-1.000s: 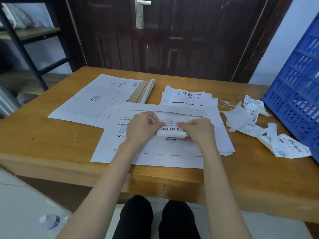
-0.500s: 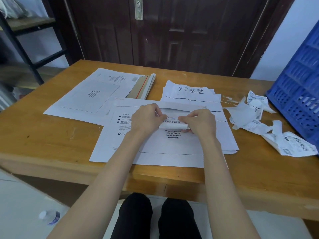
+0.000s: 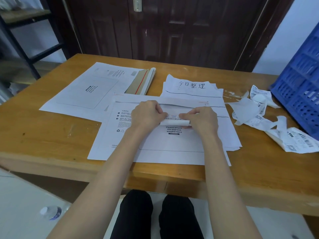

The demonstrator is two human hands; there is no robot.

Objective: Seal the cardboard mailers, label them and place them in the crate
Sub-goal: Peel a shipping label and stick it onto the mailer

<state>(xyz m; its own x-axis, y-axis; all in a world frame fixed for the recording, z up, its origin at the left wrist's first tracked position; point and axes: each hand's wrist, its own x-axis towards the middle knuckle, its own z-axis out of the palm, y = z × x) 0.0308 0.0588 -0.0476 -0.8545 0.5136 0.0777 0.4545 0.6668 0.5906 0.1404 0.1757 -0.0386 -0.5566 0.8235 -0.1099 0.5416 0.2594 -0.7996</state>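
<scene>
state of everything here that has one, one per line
waybill label: curled, pinched at both ends
left hand: pinching label
right hand: pinching label
front mailer: flat, unlabelled
mailer stack: unsealed
blue crate: contents unclear
backing scraps: crumpled
door: closed

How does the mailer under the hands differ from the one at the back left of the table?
The near mailer lies with its print facing the person; the far mailer is turned away at an angle. The near mailer has a label held on it by both hands; the far mailer is untouched and unlabelled. Both are white with a printed waybill box.
</scene>
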